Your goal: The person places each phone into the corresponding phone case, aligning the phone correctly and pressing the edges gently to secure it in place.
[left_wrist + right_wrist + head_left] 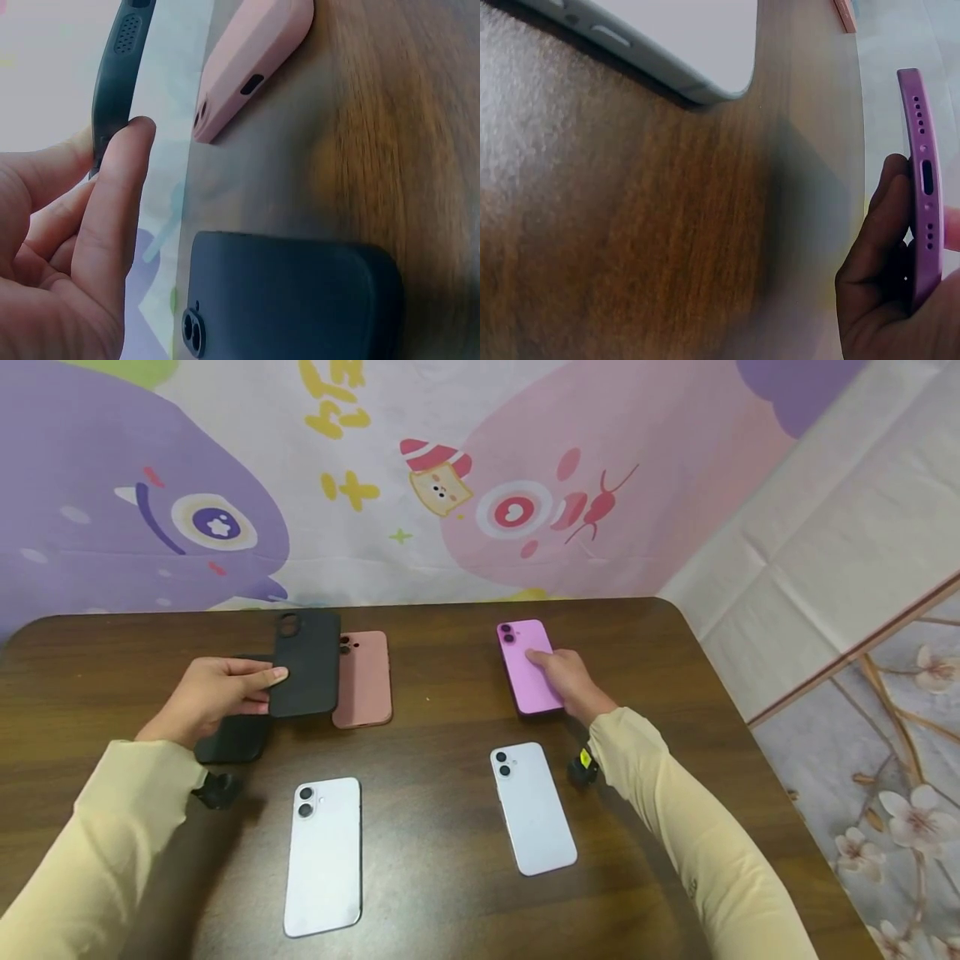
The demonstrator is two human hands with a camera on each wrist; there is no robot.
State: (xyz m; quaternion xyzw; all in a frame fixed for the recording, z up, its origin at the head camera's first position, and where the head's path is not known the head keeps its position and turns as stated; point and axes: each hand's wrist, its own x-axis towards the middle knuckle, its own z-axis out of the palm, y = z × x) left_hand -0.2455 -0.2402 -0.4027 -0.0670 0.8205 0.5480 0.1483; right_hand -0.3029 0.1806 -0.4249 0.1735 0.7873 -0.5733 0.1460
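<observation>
While the left hand (208, 695) pinches a black case (309, 664) beside the pink case (367, 682) and the right hand (573, 683) grips a purple phone (527, 670), both seem picked up but unjoined.

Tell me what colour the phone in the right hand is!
Pinkish purple. The phone shows best in the head view.

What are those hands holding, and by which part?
The left hand pinches a black phone case by its left long edge; the right hand grips a purple phone by its right long edge.
</observation>
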